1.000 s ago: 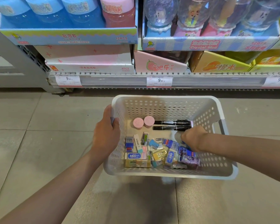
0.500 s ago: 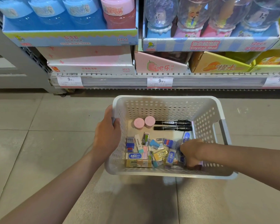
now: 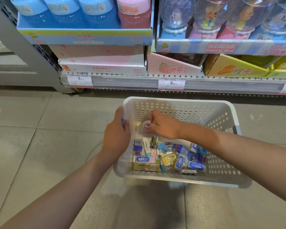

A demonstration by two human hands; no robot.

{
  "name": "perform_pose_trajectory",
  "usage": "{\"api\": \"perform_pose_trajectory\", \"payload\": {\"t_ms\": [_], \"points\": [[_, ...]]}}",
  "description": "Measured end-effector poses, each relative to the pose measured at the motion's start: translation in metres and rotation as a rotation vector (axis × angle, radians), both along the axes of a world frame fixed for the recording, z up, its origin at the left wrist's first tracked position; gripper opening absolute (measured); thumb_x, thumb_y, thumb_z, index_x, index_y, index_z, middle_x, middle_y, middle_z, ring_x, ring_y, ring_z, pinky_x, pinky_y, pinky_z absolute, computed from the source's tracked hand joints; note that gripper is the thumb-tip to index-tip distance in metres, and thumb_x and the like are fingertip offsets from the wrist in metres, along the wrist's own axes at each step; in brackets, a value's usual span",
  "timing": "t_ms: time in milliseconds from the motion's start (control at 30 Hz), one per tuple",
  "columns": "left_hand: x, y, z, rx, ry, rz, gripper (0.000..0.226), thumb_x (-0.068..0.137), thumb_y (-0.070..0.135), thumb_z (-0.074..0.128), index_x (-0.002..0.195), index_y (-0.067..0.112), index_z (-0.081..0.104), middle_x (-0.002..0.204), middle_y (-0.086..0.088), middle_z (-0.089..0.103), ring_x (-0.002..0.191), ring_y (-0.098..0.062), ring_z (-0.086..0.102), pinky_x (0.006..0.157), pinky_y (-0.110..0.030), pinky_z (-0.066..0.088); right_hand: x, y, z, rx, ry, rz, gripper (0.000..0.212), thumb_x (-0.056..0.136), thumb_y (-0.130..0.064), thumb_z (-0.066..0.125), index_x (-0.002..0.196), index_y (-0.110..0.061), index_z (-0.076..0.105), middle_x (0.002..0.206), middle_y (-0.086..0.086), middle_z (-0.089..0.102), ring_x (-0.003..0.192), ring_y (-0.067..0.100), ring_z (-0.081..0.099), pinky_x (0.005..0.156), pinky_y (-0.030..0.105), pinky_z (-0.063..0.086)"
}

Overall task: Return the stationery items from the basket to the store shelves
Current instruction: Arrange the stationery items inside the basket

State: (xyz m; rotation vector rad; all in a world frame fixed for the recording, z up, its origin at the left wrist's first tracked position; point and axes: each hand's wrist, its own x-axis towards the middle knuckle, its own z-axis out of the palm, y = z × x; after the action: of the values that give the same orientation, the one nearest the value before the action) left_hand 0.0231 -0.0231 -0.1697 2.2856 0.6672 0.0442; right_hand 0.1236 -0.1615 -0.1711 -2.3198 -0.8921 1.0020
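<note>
— Gripping the white perforated basket (image 3: 180,111) by its left rim is the left hand (image 3: 117,138), fingers curled over the edge. Where does the basket sit?

— Above the tiled floor (image 3: 31,146), in front of the bottom store shelf (image 3: 139,83). I cannot tell whether its base touches the floor.

— And the right hand (image 3: 163,127)?

— Reaching inside, near the basket's far left corner. Its fingertips (image 3: 151,128) pinch a small round pink item (image 3: 146,125); too blurred to name more closely.

— What else lies in there?

— A jumble of boxed erasers (image 3: 168,157) spread along the near wall, blue, white and yellow packets lying against and over one another. One yellowish box (image 3: 146,166) lies at the near left corner, touching the wall.

— The shelf itself?

— Price tags reading 9.90 (image 3: 171,83) clip to its front rail. Above the rail stand a pale pink carton (image 3: 102,66), a pink box with a peach picture (image 3: 170,68) and an orange box (image 3: 234,70). Higher up, a tray of blue and pink jars (image 3: 82,37) marked 12PCS sits beside a tray labelled Crystal Mud (image 3: 221,48), holding clear domes with little figures.
</note>
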Motion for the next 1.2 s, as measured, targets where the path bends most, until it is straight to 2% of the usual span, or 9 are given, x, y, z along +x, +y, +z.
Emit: {"api": "perform_pose_trajectory", "payload": {"t_ms": [200,333,533,667,800,1000,1100,1133,1200], "points": [[0.0,0.001,0.0,-0.019,-0.007,0.003,0.043,0.099,0.02,0.038,0.141,0.024,0.029,0.092,-0.001,0.062,0.064,-0.003,0.054,0.053,-0.011,0.036,-0.007,0.016,-0.026,0.141,-0.399,0.015,0.034,0.089,-0.02,0.058,0.119,-0.007,0.049,0.118,0.011,0.051,0.095,0.024,0.056,0.075,0.026,0.043],[-0.001,0.001,0.0,-0.025,-0.001,0.007,0.045,0.099,0.019,0.038,0.143,0.024,0.028,0.09,0.002,0.059,0.063,-0.002,0.052,0.051,-0.01,0.033,-0.017,0.018,-0.043,0.165,-0.522,0.028,0.042,0.086,-0.019,0.062,0.124,-0.006,0.05,0.121,0.013,0.054,0.095,0.031,0.06,0.075,0.038,0.052],[0.0,0.002,-0.001,-0.046,-0.007,0.016,0.045,0.098,0.021,0.039,0.142,0.026,0.028,0.094,-0.001,0.061,0.073,-0.014,0.058,0.07,-0.032,0.049,-0.017,0.029,-0.06,0.149,-0.562,-0.006,0.03,0.087,-0.014,0.059,0.115,-0.004,0.056,0.105,0.014,0.065,0.089,0.034,0.063,0.07,0.036,0.047],[-0.001,0.002,-0.001,-0.051,-0.001,0.02,0.046,0.099,0.021,0.038,0.143,0.026,0.026,0.093,0.0,0.059,0.067,-0.002,0.052,0.063,-0.024,0.041,-0.017,0.031,-0.075,0.145,-0.599,0.029,0.02,0.085,-0.005,0.057,0.104,-0.002,0.059,0.101,0.014,0.065,0.09,0.033,0.063,0.068,0.033,0.045],[0.0,0.002,-0.002,-0.05,0.0,0.017,0.046,0.099,0.021,0.038,0.143,0.026,0.026,0.095,0.003,0.057,0.067,-0.001,0.052,0.054,-0.014,0.037,-0.015,0.028,-0.086,0.085,-0.608,0.092,0.038,0.089,-0.008,0.056,0.127,-0.004,0.055,0.134,0.014,0.054,0.119,0.031,0.054,0.093,0.038,0.047],[0.0,0.002,-0.003,-0.046,0.006,0.02,0.047,0.099,0.022,0.038,0.144,0.025,0.025,0.096,0.003,0.055,0.067,-0.002,0.052,0.055,-0.012,0.037,-0.012,0.019,-0.102,0.07,-0.535,0.154,0.055,0.058,0.002,0.083,0.11,-0.001,0.065,0.124,0.021,0.06,0.106,0.037,0.063,0.073,0.046,0.059],[0.0,0.001,-0.002,-0.049,0.003,0.018,0.046,0.1,0.022,0.038,0.144,0.026,0.025,0.1,0.005,0.053,0.067,-0.002,0.052,0.054,-0.011,0.037,-0.01,0.014,-0.092,0.062,-0.612,0.236,0.05,0.093,-0.008,0.052,0.142,-0.009,0.039,0.151,0.011,0.033,0.137,0.028,0.034,0.111,0.043,0.034],[0.0,0.001,-0.002,-0.048,0.003,0.019,0.046,0.1,0.022,0.038,0.143,0.026,0.025,0.099,0.006,0.053,0.066,-0.002,0.052,0.054,-0.011,0.038,-0.007,0.012,-0.093,0.075,-0.608,0.299,0.047,0.1,-0.014,0.04,0.146,-0.012,0.031,0.155,0.006,0.026,0.141,0.023,0.026,0.114,0.037,0.024],[0.0,0.002,-0.003,-0.046,0.005,0.026,0.046,0.1,0.022,0.038,0.143,0.027,0.025,0.097,0.005,0.054,0.066,-0.001,0.053,0.054,-0.013,0.04,-0.003,0.01,-0.092,0.09,-0.537,0.302,0.044,0.102,-0.019,0.037,0.146,-0.013,0.032,0.155,0.004,0.026,0.14,0.021,0.027,0.113,0.033,0.026]]}}
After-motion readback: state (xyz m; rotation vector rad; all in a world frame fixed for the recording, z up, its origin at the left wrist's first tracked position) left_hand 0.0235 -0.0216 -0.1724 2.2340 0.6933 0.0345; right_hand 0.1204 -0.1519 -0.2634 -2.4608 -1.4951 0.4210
